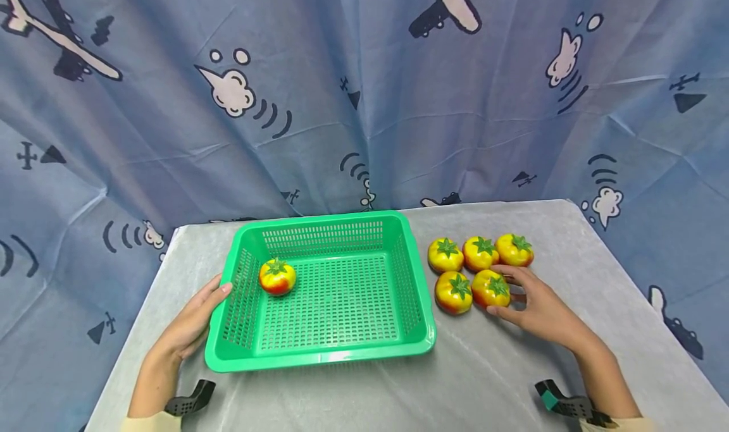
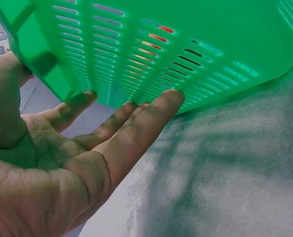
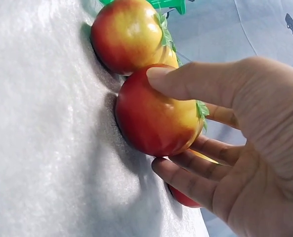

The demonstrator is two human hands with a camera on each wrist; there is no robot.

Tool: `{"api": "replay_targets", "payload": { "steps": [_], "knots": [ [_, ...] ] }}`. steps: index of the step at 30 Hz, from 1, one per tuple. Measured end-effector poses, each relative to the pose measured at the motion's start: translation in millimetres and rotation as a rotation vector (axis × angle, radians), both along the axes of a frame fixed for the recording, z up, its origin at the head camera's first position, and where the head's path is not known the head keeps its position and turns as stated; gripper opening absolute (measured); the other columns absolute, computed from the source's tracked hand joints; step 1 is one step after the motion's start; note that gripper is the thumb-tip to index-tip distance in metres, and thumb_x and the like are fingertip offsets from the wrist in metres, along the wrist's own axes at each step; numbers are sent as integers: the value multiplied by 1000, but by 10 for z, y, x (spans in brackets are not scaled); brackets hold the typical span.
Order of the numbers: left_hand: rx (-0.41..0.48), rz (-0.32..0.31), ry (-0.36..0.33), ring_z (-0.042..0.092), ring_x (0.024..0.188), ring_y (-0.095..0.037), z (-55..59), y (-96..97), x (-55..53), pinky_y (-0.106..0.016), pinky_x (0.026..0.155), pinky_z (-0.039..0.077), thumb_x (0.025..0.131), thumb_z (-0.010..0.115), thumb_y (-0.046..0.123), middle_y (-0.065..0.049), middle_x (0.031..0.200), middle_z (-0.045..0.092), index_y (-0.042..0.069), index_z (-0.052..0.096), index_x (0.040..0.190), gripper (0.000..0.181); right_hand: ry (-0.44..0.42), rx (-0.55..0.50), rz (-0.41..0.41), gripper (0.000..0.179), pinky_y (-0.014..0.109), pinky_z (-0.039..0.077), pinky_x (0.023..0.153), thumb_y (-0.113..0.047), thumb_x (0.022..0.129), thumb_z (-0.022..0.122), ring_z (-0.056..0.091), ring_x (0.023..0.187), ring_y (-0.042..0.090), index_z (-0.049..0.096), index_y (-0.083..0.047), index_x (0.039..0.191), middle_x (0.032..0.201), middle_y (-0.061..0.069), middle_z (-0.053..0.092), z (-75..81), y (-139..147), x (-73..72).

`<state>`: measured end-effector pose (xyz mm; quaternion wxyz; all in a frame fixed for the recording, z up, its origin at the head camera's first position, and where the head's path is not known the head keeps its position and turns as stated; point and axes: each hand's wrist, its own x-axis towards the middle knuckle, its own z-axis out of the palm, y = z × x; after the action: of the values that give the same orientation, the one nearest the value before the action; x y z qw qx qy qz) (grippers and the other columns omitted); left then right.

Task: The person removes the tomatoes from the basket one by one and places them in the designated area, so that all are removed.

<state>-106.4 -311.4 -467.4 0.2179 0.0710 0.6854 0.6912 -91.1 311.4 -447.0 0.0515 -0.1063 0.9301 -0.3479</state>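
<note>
A green plastic basket (image 1: 424,331) with slotted walls sits on the table, holding one yellow-red toy tomato (image 1: 277,277) at its left side. My left hand (image 1: 196,318) holds the basket's left edge, the thumb over the rim. In the left wrist view, fingertips (image 2: 168,101) press on the slotted outer wall. To the basket's right, my right hand (image 1: 538,302) grips the front right tomato (image 1: 490,288) of a small cluster. The right wrist view shows the thumb on this tomato's side (image 3: 153,116) and the other fingers curved round the opposite side.
Beside the gripped tomato lies another front tomato (image 1: 453,293). Behind them stand three more: a left one (image 1: 445,255), a middle one (image 1: 481,253) and a right one (image 1: 514,250). A grey-white cloth covers the table (image 1: 353,400). A blue patterned curtain (image 1: 319,103) hangs behind.
</note>
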Motion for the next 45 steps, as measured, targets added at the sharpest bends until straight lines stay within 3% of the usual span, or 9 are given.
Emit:
{"api": "replay_targets", "payload": {
  "steps": [16,26,28,30,33,36,38,40,45],
  "knots": [
    [31,-28,4,75,113,-17,13,17,-25,-37,94,66,118,33,32,4,130,70,0,-6,168,71,0,6,-21,78,61,61,97,-28,91,86,60,127,52,47,-2,154,153,30,47,9,22,60],
    [49,-38,16,74,115,-18,47,41,-25,-37,95,65,118,33,30,1,131,69,-2,-5,168,70,91,-20,-5,63,60,58,99,-21,98,78,54,134,47,50,0,151,152,26,52,81,30,83],
    [58,-40,19,74,115,-18,47,43,-24,-37,95,65,118,33,29,0,132,69,-3,-5,168,70,105,-22,-13,62,47,62,102,-23,99,77,53,135,46,51,-2,151,152,25,53,109,22,84],
    [65,-42,16,74,115,-18,41,46,-23,-37,95,65,118,33,29,1,131,70,-2,-6,168,70,124,-18,-25,60,24,60,102,-24,99,77,54,134,42,52,-4,150,150,23,55,129,15,89],
    [64,-37,5,74,114,-17,20,48,-22,-37,95,65,118,33,30,2,130,71,-1,-7,168,71,171,-12,-43,55,-2,42,96,-22,99,77,57,130,23,55,-6,147,146,20,59,139,4,99],
    [50,-24,-5,74,113,-16,-2,46,-10,-36,94,65,118,34,32,4,129,71,0,-6,168,72,217,-25,-37,52,-7,36,95,-19,99,77,53,126,0,57,-5,145,142,19,60,145,-18,98],
    [39,-12,-8,74,113,-16,-14,37,1,-36,94,65,118,34,32,5,129,71,0,-5,169,71,243,-31,-33,51,-7,35,97,-17,99,77,50,123,-9,58,-4,145,140,19,61,158,-45,92],
    [28,-5,-9,74,113,-16,-16,28,11,-36,94,65,118,34,32,5,129,70,0,-4,169,70,265,-26,-33,51,-8,33,98,-16,99,77,52,122,-5,58,-4,144,139,18,61,181,-82,89],
    [19,0,3,74,113,-17,21,13,11,-36,93,66,118,34,32,4,129,69,0,-3,168,71,318,9,-41,50,-7,28,99,-18,98,78,58,120,23,60,-6,144,138,14,62,282,-216,87]
  ]
}}
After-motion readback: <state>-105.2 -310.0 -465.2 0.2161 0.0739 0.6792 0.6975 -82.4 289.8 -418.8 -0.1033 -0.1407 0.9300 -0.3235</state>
